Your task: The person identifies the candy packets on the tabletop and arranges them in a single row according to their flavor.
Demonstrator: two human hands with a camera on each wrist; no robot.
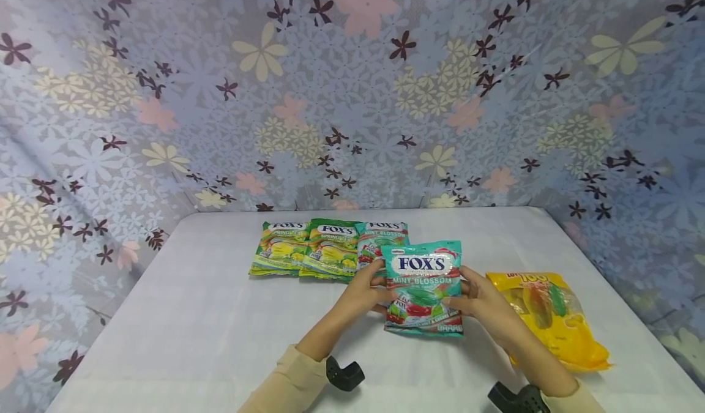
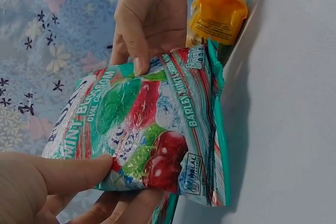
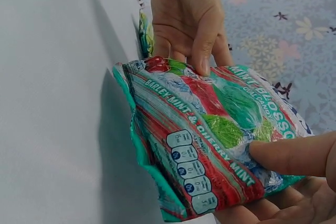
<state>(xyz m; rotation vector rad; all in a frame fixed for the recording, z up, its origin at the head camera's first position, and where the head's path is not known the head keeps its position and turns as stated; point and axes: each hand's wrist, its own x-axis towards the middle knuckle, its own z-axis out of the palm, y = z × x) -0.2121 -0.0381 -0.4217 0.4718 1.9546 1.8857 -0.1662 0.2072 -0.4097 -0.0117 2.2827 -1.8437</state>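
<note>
Between both hands a teal Fox's Mint Blossom candy bag (image 1: 423, 287) is held up, its printed front facing the head camera. My left hand (image 1: 360, 290) grips its left side, thumb on the front and fingers behind. On the opposite side my right hand (image 1: 484, 303) pinches it the same way; the right thumb (image 3: 294, 155) presses the front in the right wrist view. Behind the held bag, a second Mint Blossom bag (image 1: 382, 235) lies partly covered. Left of that are two green-and-yellow Fox's Spring Tea bags, one in the middle (image 1: 332, 248) and one leftmost (image 1: 281, 248), side by side.
A yellow gummy candy bag (image 1: 573, 333) lies at the right, partly behind the right forearm. The white-covered table (image 1: 182, 327) ends at a floral cloth (image 1: 352, 95) hanging behind and at both sides.
</note>
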